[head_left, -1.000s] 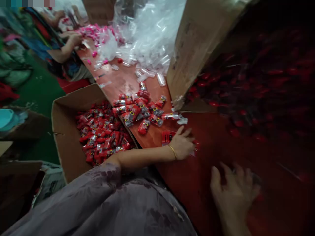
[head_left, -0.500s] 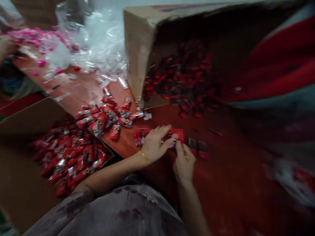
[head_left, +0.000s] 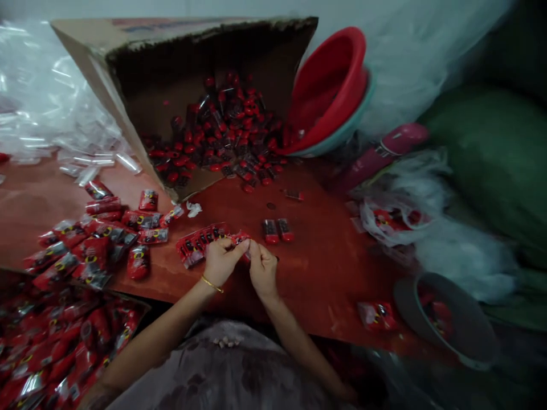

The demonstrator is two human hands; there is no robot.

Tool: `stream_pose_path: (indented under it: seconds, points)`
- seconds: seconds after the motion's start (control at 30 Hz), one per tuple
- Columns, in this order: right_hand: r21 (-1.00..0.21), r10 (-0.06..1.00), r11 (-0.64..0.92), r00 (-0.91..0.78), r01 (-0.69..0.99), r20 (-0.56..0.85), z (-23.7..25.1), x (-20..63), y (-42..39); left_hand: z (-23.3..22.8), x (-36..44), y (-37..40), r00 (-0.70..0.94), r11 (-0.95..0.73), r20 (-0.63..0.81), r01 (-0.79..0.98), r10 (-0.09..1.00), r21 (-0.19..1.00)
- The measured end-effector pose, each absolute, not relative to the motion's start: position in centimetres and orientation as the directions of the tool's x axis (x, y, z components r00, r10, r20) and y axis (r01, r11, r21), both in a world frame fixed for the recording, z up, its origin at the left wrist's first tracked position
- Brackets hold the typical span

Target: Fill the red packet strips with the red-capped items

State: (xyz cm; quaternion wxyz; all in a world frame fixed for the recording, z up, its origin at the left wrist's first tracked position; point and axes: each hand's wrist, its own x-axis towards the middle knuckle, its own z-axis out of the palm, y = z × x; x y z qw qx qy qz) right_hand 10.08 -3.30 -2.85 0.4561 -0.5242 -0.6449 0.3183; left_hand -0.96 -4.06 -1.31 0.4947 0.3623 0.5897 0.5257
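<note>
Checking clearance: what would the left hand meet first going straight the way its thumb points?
Probably the right hand, at its fingertips, close beside the thumb of the left hand; any gap is unclear.

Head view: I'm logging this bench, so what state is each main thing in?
Red strip, flat, partly covered
Left hand, grip closed on strip
Right hand, fingertips pinched
Two tubes, lying side by side
Cardboard box, on its side, open
Red basin, tilted
Pink flask, capped
Grey tub, open
</note>
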Motion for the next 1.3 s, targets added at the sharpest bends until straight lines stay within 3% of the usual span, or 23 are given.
stream_pose_path:
  seconds: [0.17, 0.3, 0.37, 0.43, 0.53, 0.67, 1.0, 1.3]
  points:
    - [-0.855, 0.952, 0.305, -0.119, 0.419, 0.281, -2.1, 10.3, -3.3, 0.0, -0.7, -3.7, -0.152, 0.248, -0.347, -0.448, 0.926, 0.859]
    - [-0.798, 0.887, 0.442, -0.335, 0.409, 0.319, -1.6, 12.1, -1.8, 0.6, -1.6, -3.3, -0.140, 0.323, -0.464, -0.545, 0.875, 0.774]
    - [-0.701, 0.803, 0.566, -0.481, 0.433, 0.352, -1.3, 13.9, 0.1, 0.7, -2.1, -3.0, -0.122, 0.356, -0.512, -0.582, 0.850, 0.731]
    - [-0.529, 0.754, 0.646, -0.572, 0.551, 0.324, -1.1, 15.9, 2.6, 0.9, -2.5, -2.7, -0.065, 0.395, -0.543, -0.616, 0.837, 0.682]
    - [-0.242, 0.714, 0.695, -0.689, 0.677, 0.122, -0.8, 18.3, 5.7, 1.2, -2.5, -2.4, 0.036, 0.464, -0.569, -0.622, 0.821, 0.630]
    - [-0.112, 0.660, 0.745, -0.751, 0.658, -0.020, -0.4, 19.6, 6.7, 1.0, -2.3, -2.4, 0.037, 0.494, -0.590, -0.590, 0.807, 0.639]
    - [-0.221, 0.700, 0.705, -0.710, 0.673, 0.072, -1.1, 20.0, 3.5, -0.3, -1.9, -2.5, -0.160, 0.387, -0.527, -0.510, 0.835, 0.768]
    - [-0.579, 0.728, 0.661, -0.596, 0.478, 0.339, 0.0, 19.4, -3.2, -0.8, -0.9, -2.7, -0.224, 0.263, -0.388, -0.440, 0.894, 0.859]
